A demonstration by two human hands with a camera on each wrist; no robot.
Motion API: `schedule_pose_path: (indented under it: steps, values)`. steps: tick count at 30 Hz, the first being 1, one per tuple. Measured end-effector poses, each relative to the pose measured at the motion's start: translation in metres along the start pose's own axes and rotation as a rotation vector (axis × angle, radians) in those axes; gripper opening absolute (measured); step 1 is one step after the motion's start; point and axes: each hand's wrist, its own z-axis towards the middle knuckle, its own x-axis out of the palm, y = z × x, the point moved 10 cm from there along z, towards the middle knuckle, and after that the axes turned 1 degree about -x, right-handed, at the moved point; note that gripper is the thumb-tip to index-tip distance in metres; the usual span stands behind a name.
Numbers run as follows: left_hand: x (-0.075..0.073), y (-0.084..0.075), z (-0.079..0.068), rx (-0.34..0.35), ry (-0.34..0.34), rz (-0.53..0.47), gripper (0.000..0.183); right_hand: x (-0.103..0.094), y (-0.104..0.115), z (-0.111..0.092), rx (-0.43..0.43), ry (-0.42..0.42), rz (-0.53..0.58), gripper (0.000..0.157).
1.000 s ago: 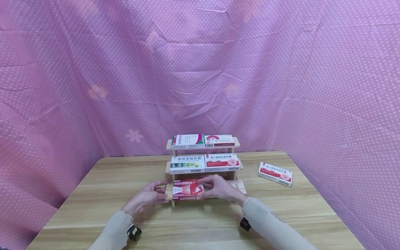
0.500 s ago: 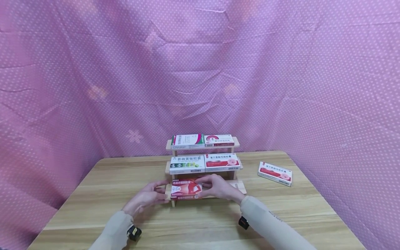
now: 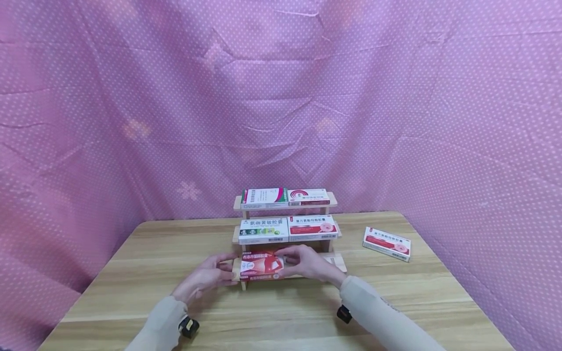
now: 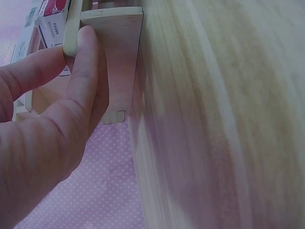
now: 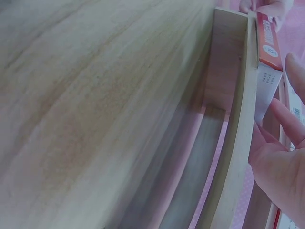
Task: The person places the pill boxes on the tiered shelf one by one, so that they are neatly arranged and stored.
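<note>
In the head view my left hand [image 3: 210, 275] grips the left end of the lowest tier of a wooden three-step display shelf [image 3: 338, 263]. The left wrist view shows the thumb and fingers pinching the edge of that shelf board [image 4: 71, 36]. A red medicine box [image 3: 261, 265] lies flat on this tier, at its left part. My right hand [image 3: 307, 263] is at the box's right end, fingers spread. In the right wrist view its fingertips [image 5: 281, 112] are against or close beside the white end of the box [image 5: 268, 88]; contact is partly hidden.
Two medicine boxes lie side by side on the middle tier, a green-and-white one [image 3: 263, 230] and a red-and-white one [image 3: 312, 227]. The top tier bears two more, one left [image 3: 265, 196] and one right [image 3: 308, 196]. Another red-and-white box [image 3: 386, 243] lies on the table [image 3: 281, 317] at right.
Over the last second the red medicine box has slid slightly left on the lowest tier, with the right hand at its end. The left hand stays on the shelf.
</note>
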Motion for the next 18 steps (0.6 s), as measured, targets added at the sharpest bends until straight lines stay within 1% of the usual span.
schedule_pose_path:
  steps: [6, 9, 13, 18]
  values:
    - [-0.003, 0.003, -0.001, -0.020, -0.040, -0.006, 0.079, -0.006, -0.002, -0.008, -0.031, 0.000, -0.016, 0.053]
    - [0.000, 0.003, 0.000, -0.003, -0.014, -0.011, 0.077, -0.011, -0.005, -0.014, -0.037, -0.010, -0.008, 0.053]
    - [0.003, 0.005, 0.000, 0.004, 0.018, -0.007, 0.074, -0.015, -0.010, -0.024, -0.036, 0.010, 0.006, 0.051]
    - [0.003, 0.006, 0.001, -0.007, 0.004, -0.013, 0.075, -0.025, -0.014, -0.036, -0.059, 0.051, 0.021, 0.041]
